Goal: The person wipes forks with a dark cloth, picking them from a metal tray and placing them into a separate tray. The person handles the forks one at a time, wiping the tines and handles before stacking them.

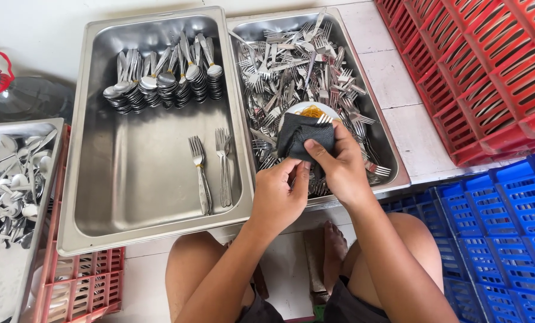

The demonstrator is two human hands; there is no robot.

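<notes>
My right hand (341, 168) grips a dark grey cloth (303, 136) wrapped around the tines of a fork (325, 119). My left hand (277, 194) holds the fork's handle end just below the cloth. Both hands hover over the near edge of the right steel tray (393, 157), which is heaped with loose forks (297, 66). A small white dish (306, 109) with something orange in it lies on the heap behind the cloth. The left steel tray (88, 179) holds rows of stacked spoons (165, 78) at the back and two small groups of forks (210, 170) in the middle.
A red plastic crate (488, 66) stands at the right back, a blue crate (500, 233) at the right front. At the left, a third tray of spoons (16, 173) rests on a pink crate (82, 281). A water bottle (22, 96) lies behind it. My knees are below the trays.
</notes>
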